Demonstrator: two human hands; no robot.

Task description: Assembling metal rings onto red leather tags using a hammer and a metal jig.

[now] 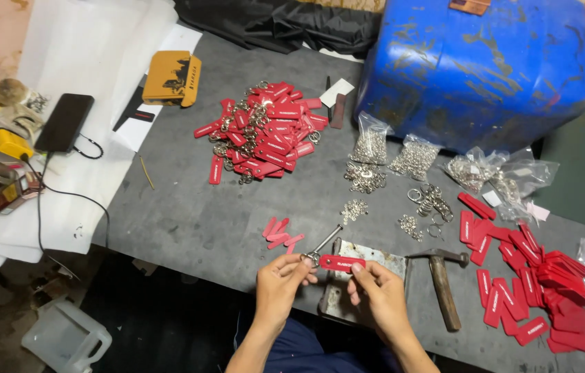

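Observation:
My left hand [280, 282] pinches a small metal key ring [311, 258] at the end of a red tag [341, 262]. My right hand [376, 290] grips the other end of that red tag. Both hands hover over the near edge of a grey table [189, 214], just above a flat metal plate [368, 254]. A thin metal rod [329, 240] lies beside the plate. A few loose red tags [282, 236] lie left of the hands.
A hammer [442, 280] lies right of the plate. A heap of finished red tags with rings [265, 131] sits mid-table; plain red tags [534, 283] are stacked at right. Bags of metal rings [392, 155], a blue drum [479, 65], a phone [64, 122] and a yellow box [171, 77] stand around.

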